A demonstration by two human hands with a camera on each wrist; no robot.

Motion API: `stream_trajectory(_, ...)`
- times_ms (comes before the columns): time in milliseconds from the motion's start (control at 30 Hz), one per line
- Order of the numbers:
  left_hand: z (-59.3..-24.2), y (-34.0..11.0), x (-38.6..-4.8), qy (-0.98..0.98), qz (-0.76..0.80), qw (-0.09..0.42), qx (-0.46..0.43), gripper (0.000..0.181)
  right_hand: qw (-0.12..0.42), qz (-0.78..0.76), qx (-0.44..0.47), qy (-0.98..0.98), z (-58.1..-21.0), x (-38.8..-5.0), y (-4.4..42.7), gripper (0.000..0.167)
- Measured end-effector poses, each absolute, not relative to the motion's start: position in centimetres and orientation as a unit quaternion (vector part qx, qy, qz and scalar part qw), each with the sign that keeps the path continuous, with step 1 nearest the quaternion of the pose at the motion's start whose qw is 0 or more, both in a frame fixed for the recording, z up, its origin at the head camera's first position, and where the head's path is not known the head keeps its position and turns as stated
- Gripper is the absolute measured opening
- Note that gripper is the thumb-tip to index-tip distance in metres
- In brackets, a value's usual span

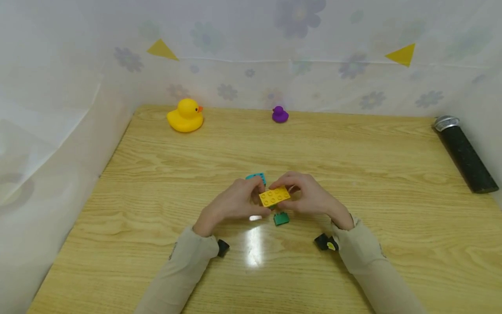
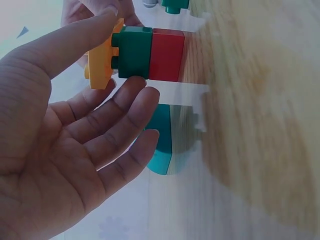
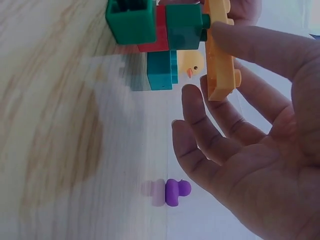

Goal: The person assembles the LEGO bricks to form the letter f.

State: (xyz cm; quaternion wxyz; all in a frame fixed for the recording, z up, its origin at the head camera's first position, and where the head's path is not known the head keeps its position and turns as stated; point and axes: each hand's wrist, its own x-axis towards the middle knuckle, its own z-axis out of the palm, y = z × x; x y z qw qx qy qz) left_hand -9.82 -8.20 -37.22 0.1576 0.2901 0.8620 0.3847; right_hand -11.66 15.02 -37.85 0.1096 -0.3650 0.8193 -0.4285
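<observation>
Both hands meet over the table around a yellow brick (image 1: 274,196) with studs on top. My left hand (image 1: 235,200) pinches its left end, and my right hand (image 1: 310,196) pinches its right end with thumb and finger. In the left wrist view the yellow brick (image 2: 100,65) lies over a green brick (image 2: 135,52), whose studs still show between them; a red brick (image 2: 167,55) is under the green one. Left fingertips are close to the green brick. Nearer the body stands a loose green brick (image 1: 281,218); a teal brick (image 1: 259,176) is behind the hands.
A yellow duck (image 1: 185,115) and a small purple duck (image 1: 280,114) stand along the back edge of the wooden table (image 1: 157,174). At the far right lies a black cylinder with a silver end (image 1: 466,152). Patterned white cloth (image 1: 251,87) hangs behind.
</observation>
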Motion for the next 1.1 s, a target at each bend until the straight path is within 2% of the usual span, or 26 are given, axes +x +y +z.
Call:
stream_trajectory(433, -37.3, -8.72, -10.26, 0.872, 0.379, 0.13, 0.281, 0.026, 0.08, -0.423, -0.329, 0.84, -37.99, -11.5, 14.48, 0.037)
stream_trajectory(1100, -36.99, -8.99, -10.32, 0.87, 0.376, 0.132, 0.289, 0.026, 0.094, -0.431, -0.322, 0.838, -38.1, -11.37, 14.11, 0.034)
